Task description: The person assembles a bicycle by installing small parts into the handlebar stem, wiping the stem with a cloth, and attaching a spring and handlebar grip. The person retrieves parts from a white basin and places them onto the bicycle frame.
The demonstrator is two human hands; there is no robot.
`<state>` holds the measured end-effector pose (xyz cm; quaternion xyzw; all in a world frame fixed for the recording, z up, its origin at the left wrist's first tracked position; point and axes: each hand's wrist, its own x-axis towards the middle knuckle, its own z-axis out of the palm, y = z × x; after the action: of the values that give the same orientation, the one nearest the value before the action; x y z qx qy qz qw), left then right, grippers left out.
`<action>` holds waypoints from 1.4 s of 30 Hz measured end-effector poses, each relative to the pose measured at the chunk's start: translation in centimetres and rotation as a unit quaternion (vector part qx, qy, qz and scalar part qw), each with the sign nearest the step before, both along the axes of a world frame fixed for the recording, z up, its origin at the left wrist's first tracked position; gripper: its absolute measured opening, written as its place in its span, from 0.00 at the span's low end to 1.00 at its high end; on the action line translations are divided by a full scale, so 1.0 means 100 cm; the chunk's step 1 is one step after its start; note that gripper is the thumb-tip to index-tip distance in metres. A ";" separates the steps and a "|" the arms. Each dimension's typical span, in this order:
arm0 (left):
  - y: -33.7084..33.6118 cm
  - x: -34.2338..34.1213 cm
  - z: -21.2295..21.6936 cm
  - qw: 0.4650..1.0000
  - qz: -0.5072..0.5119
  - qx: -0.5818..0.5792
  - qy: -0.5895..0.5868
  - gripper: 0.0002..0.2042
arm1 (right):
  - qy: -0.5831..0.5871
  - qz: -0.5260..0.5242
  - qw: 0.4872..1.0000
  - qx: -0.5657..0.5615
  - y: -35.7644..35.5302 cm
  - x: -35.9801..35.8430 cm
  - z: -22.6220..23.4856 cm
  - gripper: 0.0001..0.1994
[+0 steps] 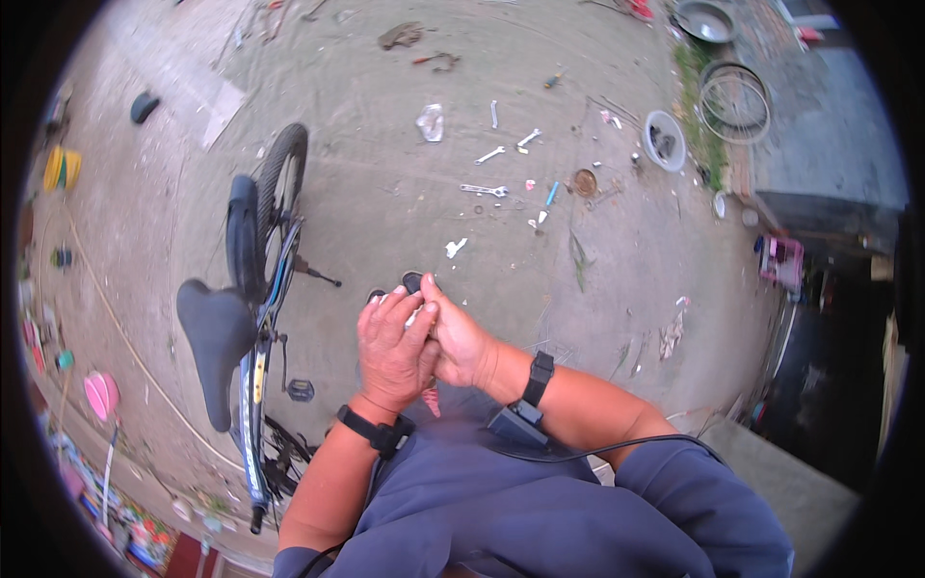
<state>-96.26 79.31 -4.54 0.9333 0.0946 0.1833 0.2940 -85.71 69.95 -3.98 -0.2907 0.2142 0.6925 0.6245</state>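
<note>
At the upper right of the frame stands a round grey metal basin [706, 21]; below it, a round whitish plastic basin [662, 118] contains dark pieces, beside a strip of green grass [692, 72]. A thin, pale round wheel rim [735, 143] lies farther right, above a pink plastic crate [781, 262]. A crumpled brown cloth [401, 36] lies at upper centre. A yellow round plastic object [62, 169] sits at far left, a pink rounded plastic basin [101, 395] at lower left.

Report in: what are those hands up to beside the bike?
Left hand against right hand. Small pale item between them, mostly hidden. Bicycle at left, untouched; wrenches on ground ahead.
</note>
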 end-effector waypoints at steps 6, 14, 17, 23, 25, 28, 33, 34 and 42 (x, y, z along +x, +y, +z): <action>0.001 0.026 -0.012 0.993 -0.076 -0.093 -0.010 0.08 | -0.089 -0.086 0.988 0.096 -0.034 -0.015 0.008 0.43; -0.016 0.101 -0.034 0.881 0.096 -0.420 0.195 0.13 | -0.282 -0.097 0.945 0.135 -0.140 0.010 0.038 0.41; -0.055 0.132 -0.023 0.757 0.070 -0.616 0.205 0.18 | -0.581 -0.094 0.808 -0.031 -0.187 0.054 0.034 0.39; -0.210 0.200 0.019 0.414 -0.046 -0.858 0.299 0.35 | -0.794 -0.039 0.539 -0.279 -0.247 0.121 0.010 0.34; -0.236 0.231 0.031 0.423 -0.052 -0.838 0.341 0.40 | -0.804 -0.034 0.501 -0.318 -0.272 0.135 0.006 0.35; -0.266 0.267 0.037 0.405 -0.096 -0.838 0.353 0.42 | -0.801 -0.063 0.473 -0.362 -0.309 0.135 0.007 0.35; -0.318 0.307 0.043 0.430 -0.099 -0.816 0.374 0.42 | -0.793 -0.123 0.431 -0.413 -0.358 0.139 0.023 0.35; -0.330 0.314 0.042 0.422 -0.100 -0.819 0.376 0.41 | -0.788 -0.127 0.433 -0.419 -0.367 0.143 0.026 0.34; -0.413 0.369 0.046 0.345 -0.169 -0.804 0.453 0.36 | -0.764 -0.186 0.383 -0.484 -0.441 0.209 0.030 0.21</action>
<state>-59.38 37.97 0.08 0.1847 0.1557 -0.4852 0.8404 -64.77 25.81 -0.94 -0.9032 -0.0058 -0.1770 0.3910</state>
